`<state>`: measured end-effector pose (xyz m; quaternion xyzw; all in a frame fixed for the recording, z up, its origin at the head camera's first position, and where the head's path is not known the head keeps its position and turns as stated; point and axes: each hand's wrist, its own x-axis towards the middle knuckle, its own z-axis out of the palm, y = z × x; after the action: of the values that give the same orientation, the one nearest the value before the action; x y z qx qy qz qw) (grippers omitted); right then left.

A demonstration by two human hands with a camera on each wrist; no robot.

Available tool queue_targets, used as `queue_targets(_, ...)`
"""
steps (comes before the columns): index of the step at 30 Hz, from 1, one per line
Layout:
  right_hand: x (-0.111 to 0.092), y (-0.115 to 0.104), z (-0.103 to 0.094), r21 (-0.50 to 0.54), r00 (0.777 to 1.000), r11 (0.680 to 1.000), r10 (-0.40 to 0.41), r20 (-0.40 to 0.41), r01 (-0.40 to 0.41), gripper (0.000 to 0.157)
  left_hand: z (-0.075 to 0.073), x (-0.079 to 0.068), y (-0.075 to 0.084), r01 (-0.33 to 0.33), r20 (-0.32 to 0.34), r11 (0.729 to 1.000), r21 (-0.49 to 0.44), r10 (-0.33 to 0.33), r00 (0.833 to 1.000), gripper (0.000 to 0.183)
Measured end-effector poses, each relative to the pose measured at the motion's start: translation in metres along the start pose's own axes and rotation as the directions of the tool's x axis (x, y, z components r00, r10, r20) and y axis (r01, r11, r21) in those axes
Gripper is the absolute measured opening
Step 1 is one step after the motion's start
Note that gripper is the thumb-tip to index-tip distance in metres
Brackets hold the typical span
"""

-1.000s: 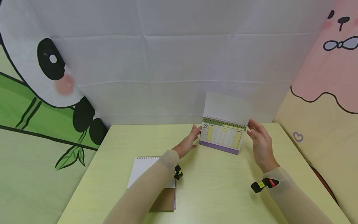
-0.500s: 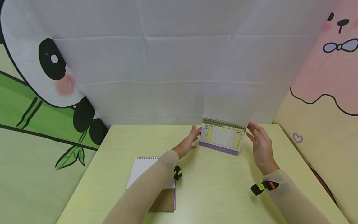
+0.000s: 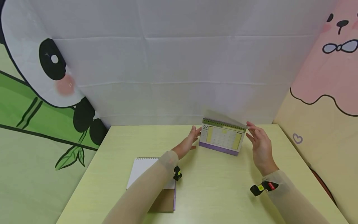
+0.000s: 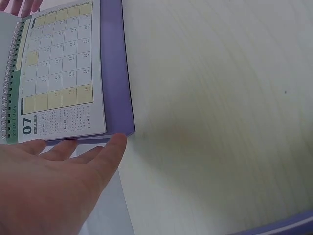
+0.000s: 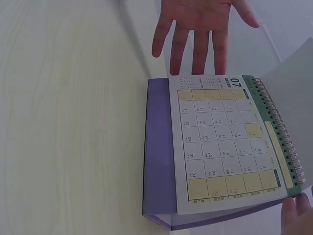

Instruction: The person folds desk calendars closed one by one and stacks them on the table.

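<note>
A spiral-bound desk calendar (image 3: 222,137), turned to month 07, stands tilted back on a purple base near the table's far edge. My left hand (image 3: 185,143) is at its left side; in the left wrist view its straight fingers (image 4: 111,154) touch that side edge. At the calendar's right side is my right hand (image 3: 262,151), with its fingertips by the upper corner near the coil; in the right wrist view only a few fingers (image 5: 289,211) show there. A turned-over page (image 3: 221,115) slants behind the coil.
A second spiral-bound pad (image 3: 141,171), with a white page, brown board and purple edge, lies at front left, partly under my left forearm. The pale yellow table (image 3: 218,186) ends at a white cloth backdrop (image 3: 179,77). A printed side cloth (image 3: 316,133) hangs at right.
The turned-over page, which stood upright above the coil, has dropped back behind the calendar. My right fingertips have shifted slightly at the upper corner; the left hand stays in place.
</note>
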<state>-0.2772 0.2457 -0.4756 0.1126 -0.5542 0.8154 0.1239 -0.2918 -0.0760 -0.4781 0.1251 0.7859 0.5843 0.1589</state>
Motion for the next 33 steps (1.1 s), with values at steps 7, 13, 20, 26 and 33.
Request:
queue_targets(7, -0.002, 0.001, 0.000, -0.016, 1.000, 1.000, 0.025, -0.011, -0.025, 0.034, -0.001, 0.000, -0.001, -0.010, 0.012, 1.000, -0.015, 0.011, 1.000, 0.093)
queue_targets(13, -0.001, 0.002, 0.000, -0.027, 0.999, 0.999, 0.034, -0.028, -0.034, 0.033, -0.001, 0.001, -0.001, -0.014, 0.014, 0.999, -0.039, 0.015, 1.000, 0.094)
queue_targets(20, -0.001, 0.002, 0.000, -0.034, 1.000, 0.999, 0.008, -0.018, -0.008, 0.032, 0.000, 0.001, 0.000, -0.007, -0.001, 1.000, -0.027, 0.007, 1.000, 0.094)
queue_targets(26, 0.003, 0.003, -0.003, -0.190, 0.998, 0.982, 0.017, -0.052, -0.026, 0.024, 0.001, 0.000, 0.002, -0.014, -0.003, 0.999, -0.030, 0.013, 1.000, 0.093)
queue_targets(33, 0.020, 0.008, -0.011, -0.369, 0.982, 0.911, 0.182, -0.044, -0.185, 0.061, 0.000, 0.004, -0.002, -0.013, 0.007, 0.999, -0.029, 0.014, 1.000, 0.093)
